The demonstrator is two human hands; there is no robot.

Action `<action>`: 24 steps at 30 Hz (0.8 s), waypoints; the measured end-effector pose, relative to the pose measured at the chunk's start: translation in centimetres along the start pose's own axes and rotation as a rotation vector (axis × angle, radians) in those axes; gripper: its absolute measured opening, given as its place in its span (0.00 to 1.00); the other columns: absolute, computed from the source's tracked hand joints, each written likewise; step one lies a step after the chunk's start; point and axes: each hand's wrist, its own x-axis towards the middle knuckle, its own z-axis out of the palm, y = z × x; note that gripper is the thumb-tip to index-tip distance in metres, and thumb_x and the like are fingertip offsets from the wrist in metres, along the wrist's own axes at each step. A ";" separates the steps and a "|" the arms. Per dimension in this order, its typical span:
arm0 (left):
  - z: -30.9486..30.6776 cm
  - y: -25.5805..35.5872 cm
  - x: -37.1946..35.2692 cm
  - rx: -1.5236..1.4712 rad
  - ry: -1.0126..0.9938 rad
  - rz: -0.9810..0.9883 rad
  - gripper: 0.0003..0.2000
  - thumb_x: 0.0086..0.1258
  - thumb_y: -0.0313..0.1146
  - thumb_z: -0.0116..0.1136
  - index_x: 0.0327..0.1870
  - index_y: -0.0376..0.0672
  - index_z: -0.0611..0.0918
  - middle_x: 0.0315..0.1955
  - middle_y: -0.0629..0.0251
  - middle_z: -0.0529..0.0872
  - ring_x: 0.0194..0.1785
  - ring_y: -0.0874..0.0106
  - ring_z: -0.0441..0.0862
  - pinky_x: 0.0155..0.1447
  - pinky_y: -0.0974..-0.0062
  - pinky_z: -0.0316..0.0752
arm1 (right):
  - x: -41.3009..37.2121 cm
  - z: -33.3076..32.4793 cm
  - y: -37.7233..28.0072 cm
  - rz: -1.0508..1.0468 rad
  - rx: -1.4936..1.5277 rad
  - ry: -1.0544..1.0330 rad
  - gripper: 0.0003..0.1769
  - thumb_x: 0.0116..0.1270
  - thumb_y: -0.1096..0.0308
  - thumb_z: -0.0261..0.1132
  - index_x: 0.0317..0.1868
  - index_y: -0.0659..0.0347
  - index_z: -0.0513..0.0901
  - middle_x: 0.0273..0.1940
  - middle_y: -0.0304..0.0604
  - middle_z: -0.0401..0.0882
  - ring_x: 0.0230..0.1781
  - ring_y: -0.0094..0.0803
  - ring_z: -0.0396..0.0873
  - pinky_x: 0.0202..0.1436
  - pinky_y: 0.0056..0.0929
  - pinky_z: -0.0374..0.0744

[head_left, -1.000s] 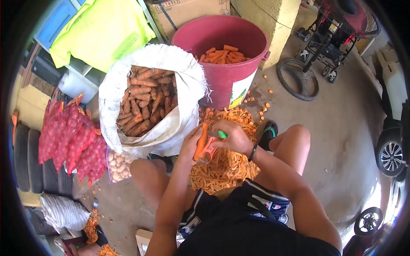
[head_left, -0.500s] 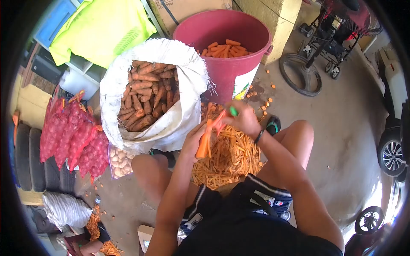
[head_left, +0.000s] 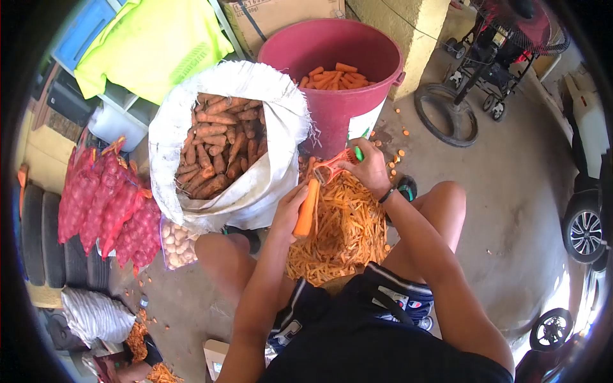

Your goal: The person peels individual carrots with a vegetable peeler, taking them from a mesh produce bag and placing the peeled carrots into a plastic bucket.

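Note:
My left hand (head_left: 289, 210) is closed around a bright orange carrot (head_left: 307, 209), which points upward and away from me. In my right hand (head_left: 370, 167) is a red peeler (head_left: 332, 167) with a green part at its end, its head close to the carrot's far tip. Beneath both hands lies a large heap of orange peelings (head_left: 338, 236) between my legs. Unpeeled, soil-marked carrots (head_left: 217, 142) fill a white woven sack (head_left: 255, 83) to the front left.
Behind the heap stands a dark red tub (head_left: 332, 121) holding peeled carrots (head_left: 335, 78). Red net bags (head_left: 105, 198) and tires (head_left: 54, 236) are at the left. Carrot pieces dot the floor near a round stand base (head_left: 447, 115). Another person's arm (head_left: 133, 372) shows at lower left.
My right hand has moved slightly right and is less blurred, and the peeler now shows clearly near the carrot's tip. My left hand still holds the carrot in nearly the same place.

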 end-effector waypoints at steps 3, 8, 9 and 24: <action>0.6 0.6 0.5 -0.161 0.061 0.026 0.20 0.83 0.38 0.50 0.68 0.33 0.74 0.46 0.60 0.87 0.44 0.75 0.86 0.45 0.77 0.83 | -1.7 0.7 -1.7 -0.080 0.141 -0.030 0.27 0.51 0.58 0.84 0.46 0.62 0.83 0.37 0.48 0.86 0.35 0.35 0.86 0.39 0.34 0.85; -0.9 -1.3 1.3 -0.071 0.029 0.039 0.22 0.83 0.40 0.50 0.67 0.33 0.75 0.44 0.62 0.87 0.40 0.75 0.85 0.40 0.78 0.83 | -2.8 1.4 -2.9 -0.276 0.086 -0.122 0.29 0.49 0.58 0.85 0.48 0.62 0.84 0.39 0.50 0.85 0.38 0.42 0.86 0.44 0.36 0.85; -1.0 -1.4 0.7 -0.043 0.036 0.022 0.22 0.83 0.41 0.50 0.68 0.34 0.75 0.43 0.63 0.87 0.38 0.76 0.85 0.39 0.78 0.83 | -2.3 1.1 -2.0 -0.164 0.069 -0.082 0.29 0.49 0.58 0.85 0.48 0.61 0.84 0.40 0.49 0.86 0.39 0.42 0.86 0.44 0.36 0.85; -0.8 -0.7 0.6 -0.040 -0.072 -0.039 0.20 0.83 0.41 0.50 0.65 0.35 0.77 0.41 0.66 0.85 0.36 0.78 0.81 0.36 0.80 0.77 | -0.2 -0.5 0.2 -0.039 -0.036 0.022 0.26 0.51 0.57 0.83 0.46 0.59 0.83 0.35 0.46 0.84 0.35 0.39 0.86 0.39 0.35 0.84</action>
